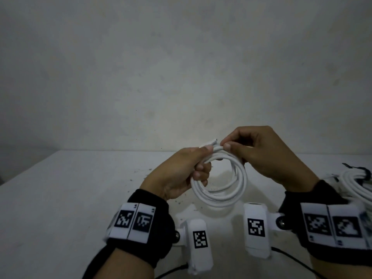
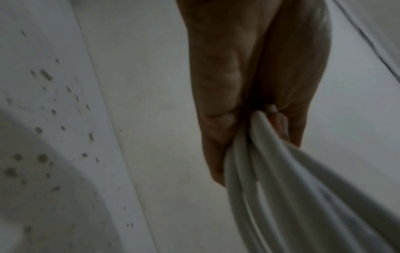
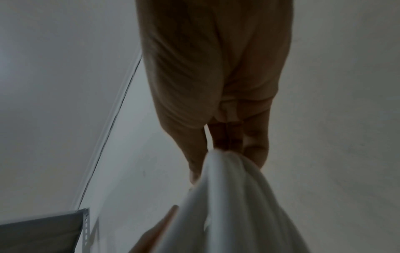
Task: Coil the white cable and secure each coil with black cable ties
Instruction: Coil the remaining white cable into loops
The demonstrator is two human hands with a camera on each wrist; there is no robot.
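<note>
Your left hand [image 1: 177,174] grips the white cable [image 1: 221,182] coil at its nine o'clock, held above the worktop [image 1: 60,198]; your right hand [image 1: 261,154] pinches the strands at twelve o'clock beside the loose connector end [image 1: 210,142]; coiling looks done; next you need a black tie, one already binding the coil [image 1: 358,178] at your three o'clock.

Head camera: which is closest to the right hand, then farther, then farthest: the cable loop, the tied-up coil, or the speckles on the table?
1. Cable loop: pinched by the right hand.
2. Tied-up coil: on the table, far right.
3. Speckles: on the table beyond the left hand.
</note>
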